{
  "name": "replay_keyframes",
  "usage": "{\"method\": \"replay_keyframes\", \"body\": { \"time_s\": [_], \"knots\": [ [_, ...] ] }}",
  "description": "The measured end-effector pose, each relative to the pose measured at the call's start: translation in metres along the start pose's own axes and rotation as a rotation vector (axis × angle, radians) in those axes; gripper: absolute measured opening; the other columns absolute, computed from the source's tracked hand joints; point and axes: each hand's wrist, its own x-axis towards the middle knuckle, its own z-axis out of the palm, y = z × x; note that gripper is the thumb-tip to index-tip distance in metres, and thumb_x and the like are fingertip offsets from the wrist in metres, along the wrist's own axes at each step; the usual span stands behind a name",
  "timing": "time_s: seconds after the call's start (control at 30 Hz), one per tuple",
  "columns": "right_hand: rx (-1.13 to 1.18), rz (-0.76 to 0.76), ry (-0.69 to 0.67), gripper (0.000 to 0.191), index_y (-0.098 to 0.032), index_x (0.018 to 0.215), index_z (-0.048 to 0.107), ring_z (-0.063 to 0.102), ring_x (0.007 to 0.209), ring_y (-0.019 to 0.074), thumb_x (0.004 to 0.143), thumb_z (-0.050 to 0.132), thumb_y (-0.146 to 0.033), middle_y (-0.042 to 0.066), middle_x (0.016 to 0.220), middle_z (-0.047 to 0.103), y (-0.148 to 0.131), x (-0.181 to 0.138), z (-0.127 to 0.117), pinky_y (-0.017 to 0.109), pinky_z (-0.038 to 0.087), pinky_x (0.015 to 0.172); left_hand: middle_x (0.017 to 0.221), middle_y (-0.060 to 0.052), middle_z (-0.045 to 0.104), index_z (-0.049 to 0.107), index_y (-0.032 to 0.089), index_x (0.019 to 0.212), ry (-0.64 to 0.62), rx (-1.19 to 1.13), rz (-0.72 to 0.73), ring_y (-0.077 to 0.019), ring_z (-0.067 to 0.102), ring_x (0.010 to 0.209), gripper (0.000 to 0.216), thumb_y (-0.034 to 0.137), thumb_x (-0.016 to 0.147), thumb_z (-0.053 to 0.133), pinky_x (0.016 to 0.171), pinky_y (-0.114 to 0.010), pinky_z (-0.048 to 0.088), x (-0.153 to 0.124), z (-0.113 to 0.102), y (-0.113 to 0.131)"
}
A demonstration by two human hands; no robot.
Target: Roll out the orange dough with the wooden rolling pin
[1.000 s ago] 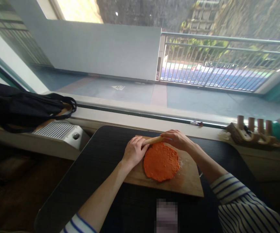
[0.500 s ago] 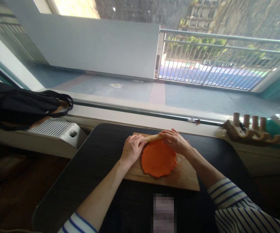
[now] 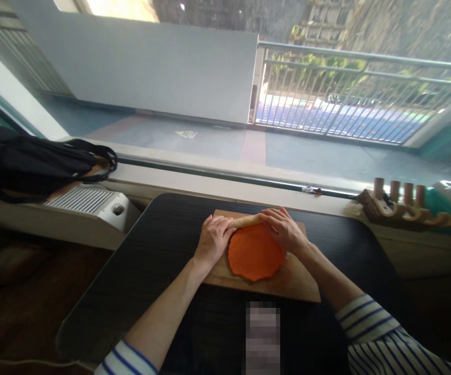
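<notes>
A pale wooden rolling pin [image 3: 246, 221] lies across the far edge of a flat, roundish sheet of orange dough [image 3: 255, 253]. The dough rests on a wooden board [image 3: 298, 286], with a little pale flour by its right edge. My left hand [image 3: 214, 237] is closed over the pin's left end, thumb toward the middle. Over its right end bends my right hand [image 3: 284, 228], fingers together on the wood. Both ends of the pin are hidden under my hands.
The board sits on a black table [image 3: 139, 276] against a windowsill [image 3: 210, 187]. A black bag [image 3: 34, 166] lies on a white heater unit [image 3: 96, 208] at the left. At the right stands a wooden rack with upright pegs [image 3: 399, 205]. A pixelated patch [image 3: 263, 338] covers something near the front.
The view has tilted slightly, so the scene sits a little higher. Both hands keep hold of the rolling pin at the dough's far edge, with hardly any shift.
</notes>
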Motion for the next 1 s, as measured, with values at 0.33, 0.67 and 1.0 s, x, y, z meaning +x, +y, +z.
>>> {"method": "replay_keyframes", "body": {
  "time_s": [0.33, 0.67, 1.0],
  "knots": [
    [-0.044, 0.002, -0.074, 0.031, -0.027, 0.12, 0.059, 0.051, 0.121, 0.0214, 0.095, 0.041, -0.026, 0.007, 0.126, 0.06, -0.012, -0.004, -0.019, 0.047, 0.034, 0.104, 0.106, -0.005, 0.071, 0.065, 0.022, 0.101, -0.04, -0.057, 0.064, -0.0187, 0.063, 0.1, 0.025, 0.031, 0.095, 0.042, 0.1, -0.041, 0.039, 0.002, -0.011, 0.0],
    [-0.043, 0.01, -0.157, 0.03, -0.021, 0.119, 0.059, 0.057, 0.11, 0.0201, 0.093, 0.049, -0.029, 0.008, 0.118, 0.064, -0.007, 0.017, -0.024, 0.038, 0.039, 0.098, 0.105, -0.005, 0.071, 0.066, 0.02, 0.102, 0.01, -0.133, 0.101, -0.0201, 0.065, 0.099, 0.021, 0.03, 0.091, 0.051, 0.091, -0.037, 0.048, -0.002, -0.01, -0.003],
    [-0.137, 0.206, -0.074, 0.025, -0.022, 0.114, 0.059, 0.056, 0.1, 0.0223, 0.093, 0.048, -0.028, 0.009, 0.108, 0.062, -0.016, -0.023, -0.026, 0.035, 0.048, 0.083, 0.136, -0.014, 0.052, 0.052, 0.015, 0.126, 0.053, -0.005, 0.082, -0.0264, 0.043, 0.129, 0.046, 0.045, 0.092, 0.043, 0.106, -0.046, 0.038, -0.003, -0.01, -0.021]
  ]
}}
